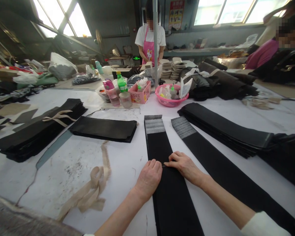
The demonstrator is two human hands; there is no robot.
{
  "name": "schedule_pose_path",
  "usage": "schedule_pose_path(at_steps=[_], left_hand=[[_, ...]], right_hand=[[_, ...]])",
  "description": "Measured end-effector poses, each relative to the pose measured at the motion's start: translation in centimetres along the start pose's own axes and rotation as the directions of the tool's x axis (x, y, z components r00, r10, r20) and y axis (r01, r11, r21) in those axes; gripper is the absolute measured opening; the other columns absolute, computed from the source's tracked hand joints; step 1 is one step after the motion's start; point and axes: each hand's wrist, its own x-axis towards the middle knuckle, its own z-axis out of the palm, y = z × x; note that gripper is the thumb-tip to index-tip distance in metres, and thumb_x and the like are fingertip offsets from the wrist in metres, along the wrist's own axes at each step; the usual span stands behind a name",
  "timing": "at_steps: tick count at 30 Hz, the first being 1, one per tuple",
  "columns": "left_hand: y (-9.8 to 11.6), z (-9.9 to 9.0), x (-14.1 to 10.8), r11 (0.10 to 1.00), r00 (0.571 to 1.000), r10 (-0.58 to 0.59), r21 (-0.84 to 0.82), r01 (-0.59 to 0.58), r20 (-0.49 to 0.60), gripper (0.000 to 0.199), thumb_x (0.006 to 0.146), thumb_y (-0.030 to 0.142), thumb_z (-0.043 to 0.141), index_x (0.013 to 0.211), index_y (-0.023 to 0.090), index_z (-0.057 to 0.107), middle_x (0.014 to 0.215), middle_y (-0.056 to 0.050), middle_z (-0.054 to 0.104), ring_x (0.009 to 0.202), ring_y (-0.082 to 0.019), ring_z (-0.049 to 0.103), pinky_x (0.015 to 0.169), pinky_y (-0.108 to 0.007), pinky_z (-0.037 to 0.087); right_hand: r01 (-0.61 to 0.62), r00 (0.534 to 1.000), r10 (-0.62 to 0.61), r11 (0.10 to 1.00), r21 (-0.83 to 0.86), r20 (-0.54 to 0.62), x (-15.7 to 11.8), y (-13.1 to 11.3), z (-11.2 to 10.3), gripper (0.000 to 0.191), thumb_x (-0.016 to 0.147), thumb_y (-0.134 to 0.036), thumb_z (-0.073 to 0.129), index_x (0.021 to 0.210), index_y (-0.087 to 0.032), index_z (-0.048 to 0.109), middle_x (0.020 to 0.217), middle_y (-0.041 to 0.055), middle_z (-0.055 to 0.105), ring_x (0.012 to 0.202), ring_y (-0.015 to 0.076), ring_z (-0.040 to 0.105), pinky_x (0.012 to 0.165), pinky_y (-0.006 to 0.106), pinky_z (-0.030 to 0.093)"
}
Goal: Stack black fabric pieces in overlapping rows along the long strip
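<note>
A long black strip of material [174,200] runs away from me, atop what looks like a layered stack with grey bands [154,125] at its far end. My left hand [149,177] lies on its left edge, fingers curled together and pinching the material. From the right, my right hand [185,165] pinches at a crosswise edge or seam in the middle of the strip. The two sets of fingertips are almost meeting; what lies right under them is hidden. To the right is a fanned row of similar black strips [218,170] with a grey-lined end.
Black stacks lie at the left [102,127] and right [223,126], beside a ribbon-tied bundle [44,127]. A loose beige ribbon [95,183] curls on the white table [123,209]. Further back stand a pink basin [170,102], a pink box [140,95], bottles and a person in an apron [149,46].
</note>
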Motion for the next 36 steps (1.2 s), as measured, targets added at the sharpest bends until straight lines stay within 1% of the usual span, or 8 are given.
schedule_pose_path(at_steps=[5,9,16,22,26,30,32,36], left_hand=[[-0.2,0.7,-0.8,1.000,0.999,-0.002,-0.020,0.001,-0.048,0.026,0.089,0.005,0.047,0.115,0.008,0.053,0.100,-0.011,0.058,0.105,-0.025,0.054,0.092,-0.039,0.048],[-0.4,0.9,-1.0,0.999,0.998,-0.014,-0.040,0.011,-0.061,0.027,0.091,0.005,0.043,0.115,0.010,0.053,0.102,-0.012,0.061,0.107,-0.025,0.056,0.092,-0.041,0.049],[-0.8,0.9,-1.8,1.000,0.998,-0.006,-0.015,0.006,-0.059,0.030,0.093,0.005,0.037,0.118,0.010,0.053,0.108,-0.013,0.062,0.111,-0.025,0.057,0.095,-0.041,0.050],[-1.2,1.2,-2.6,0.999,0.998,-0.006,-0.053,0.002,-0.068,0.029,0.092,0.005,0.040,0.117,0.007,0.054,0.112,-0.015,0.061,0.115,-0.025,0.055,0.099,-0.039,0.048],[-1.4,0.5,-2.9,0.996,0.998,-0.025,-0.085,0.019,-0.066,0.028,0.091,0.004,0.041,0.115,0.009,0.056,0.113,-0.014,0.060,0.114,-0.025,0.054,0.098,-0.039,0.048],[-0.5,-1.1,-1.8,0.982,0.983,-0.172,-0.092,0.166,-0.059,0.017,0.089,0.005,0.047,0.096,0.012,0.062,0.108,-0.011,0.059,0.109,-0.026,0.054,0.094,-0.041,0.049],[0.5,-1.6,-0.7,0.971,0.973,-0.221,-0.104,0.213,-0.068,0.014,0.089,0.008,0.049,0.094,0.013,0.061,0.104,-0.010,0.059,0.104,-0.025,0.054,0.091,-0.042,0.050],[2.3,-0.8,0.9,0.984,0.988,-0.155,-0.093,0.154,-0.006,0.017,0.090,0.008,0.047,0.099,0.013,0.060,0.092,-0.007,0.057,0.088,-0.021,0.055,0.080,-0.038,0.052]], right_hand=[[-0.012,1.000,0.012,1.000,-0.014,-0.013,0.0,-0.1,0.1,0.025,0.093,-0.019,0.053,0.110,-0.031,0.067,0.096,0.0030,0.060,0.090,0.0168,0.052,0.078,0.030,0.044],[-0.006,1.000,0.005,1.000,-0.022,-0.031,-0.1,-0.1,0.2,0.025,0.093,-0.020,0.053,0.110,-0.032,0.067,0.096,0.0029,0.060,0.090,0.0164,0.053,0.078,0.030,0.044],[-0.013,1.000,0.013,1.000,-0.004,-0.022,-0.2,-0.1,0.3,0.028,0.094,-0.016,0.050,0.111,-0.031,0.067,0.097,0.0040,0.059,0.092,0.0171,0.052,0.079,0.030,0.045],[-0.025,1.000,0.025,1.000,-0.011,-0.017,-0.2,-0.1,0.3,0.027,0.093,-0.016,0.052,0.111,-0.032,0.067,0.097,0.0032,0.059,0.092,0.0170,0.052,0.079,0.030,0.044],[-0.024,1.000,0.024,0.999,-0.023,-0.011,-0.2,-0.2,0.1,0.025,0.094,-0.019,0.052,0.108,-0.031,0.067,0.096,0.0034,0.059,0.091,0.0171,0.051,0.078,0.031,0.043],[-0.022,1.000,0.021,0.999,-0.023,-0.017,-0.2,-0.3,0.0,0.023,0.094,-0.020,0.052,0.107,-0.031,0.067,0.097,0.0030,0.058,0.091,0.0165,0.051,0.079,0.030,0.042],[-0.018,1.000,0.017,0.999,-0.029,-0.019,-0.3,-0.3,0.1,0.023,0.093,-0.020,0.053,0.108,-0.031,0.067,0.097,0.0029,0.058,0.091,0.0164,0.051,0.079,0.030,0.042],[-0.013,1.000,0.012,1.000,-0.028,-0.010,-0.3,-0.2,0.3,0.024,0.093,-0.021,0.054,0.110,-0.033,0.066,0.097,0.0027,0.059,0.092,0.0167,0.051,0.079,0.030,0.042]])
